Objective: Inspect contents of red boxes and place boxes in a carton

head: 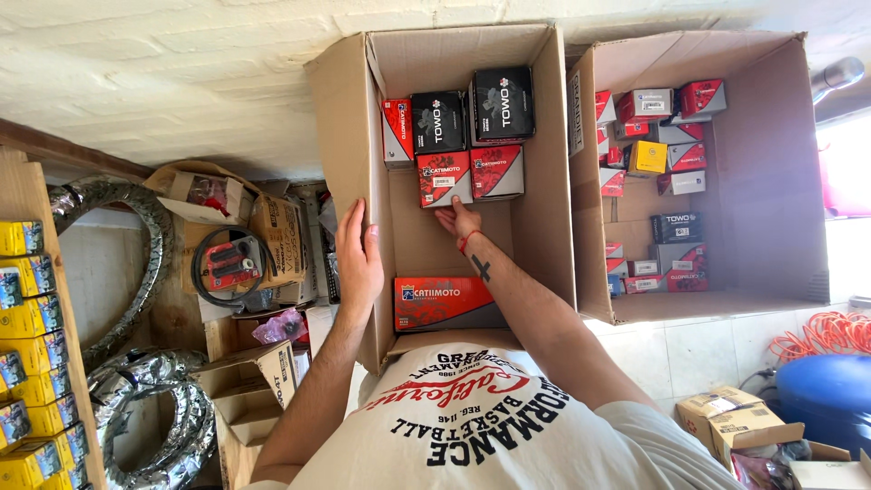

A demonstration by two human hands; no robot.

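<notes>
Large cardboard carton (535, 136), open top, directly below you: your biggest item. Its left wall (340, 136) and right wall stand upright; the floor of the carton between the far row of packages and the near one is bare, giving your arm free room to move.

Second open carton (771, 181), just beside the first on your right, their walls touching. It holds many small red, grey, black and one yellow box (648, 157), mostly along its left side; its right half is bare cardboard.

Shelf (36, 345) at far left, lined with a column of yellow packages. Coiled silver ducting (154, 408) lies near it.

Long red box (445, 302), flat against the near wall of the first carton, white label strip on its left end.

Two black boxes (502, 102), far wall of the carton, side by side, white lettering.

Two red-and-black boxes (445, 177), just in front of the black ones; a narrow red box (396, 132) stands to their left.

Your left hand (358, 259): grip laid flat over the carton's left wall, fingers outside, thumb along the edge, clasping the cardboard rim.

Your right hand (461, 220): inside the carton, fingertips touching the lower edge of the left red-and-black box; the grip is loosely spread, not clenched around it. A red band sits at the wrist.
</notes>
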